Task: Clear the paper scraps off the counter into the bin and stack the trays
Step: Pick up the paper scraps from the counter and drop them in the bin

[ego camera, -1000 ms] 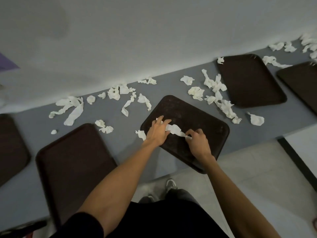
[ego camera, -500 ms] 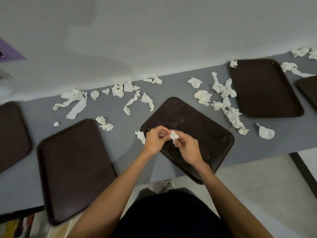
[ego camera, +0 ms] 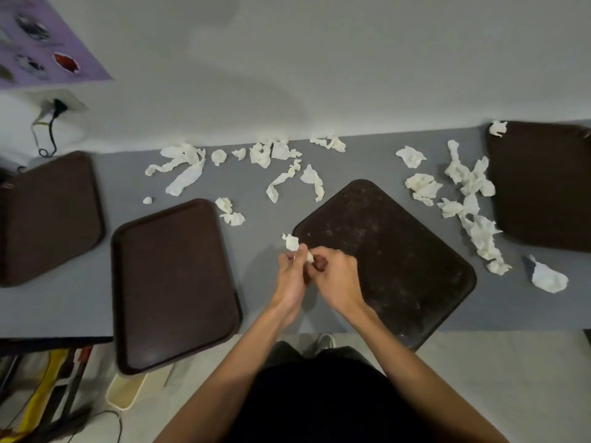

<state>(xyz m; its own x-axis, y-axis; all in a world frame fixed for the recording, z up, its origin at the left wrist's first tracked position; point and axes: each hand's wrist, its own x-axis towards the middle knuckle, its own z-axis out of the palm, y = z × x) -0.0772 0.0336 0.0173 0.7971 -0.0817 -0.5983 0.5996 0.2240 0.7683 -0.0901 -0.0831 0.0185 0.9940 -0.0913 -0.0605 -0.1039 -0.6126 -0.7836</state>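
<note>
My left hand [ego camera: 292,278] and my right hand [ego camera: 335,278] meet above the near left corner of a rotated dark brown tray [ego camera: 399,260]. Together they hold a crumpled white paper scrap [ego camera: 308,255]; only a small bit of it shows between the fingers. Another small scrap [ego camera: 291,242] lies on the grey counter [ego camera: 262,244] just beyond my left hand. Three more brown trays lie flat: one [ego camera: 172,282] to the left overhanging the front edge, one [ego camera: 48,215] at far left, one [ego camera: 543,183] at far right. Several white scraps [ego camera: 281,155] lie scattered along the back and between the trays [ego camera: 473,199].
A grey wall rises directly behind the counter. A purple poster [ego camera: 41,39] and a wall socket with a plugged cable [ego camera: 56,107] sit at upper left. Below the counter's front edge at lower left are a cream bin [ego camera: 124,393], yellow items and cables on the floor.
The long scrap that lay on the middle tray has been lifted and bunched up between both hands. The hands have drawn together toward the tray's near left corner.
</note>
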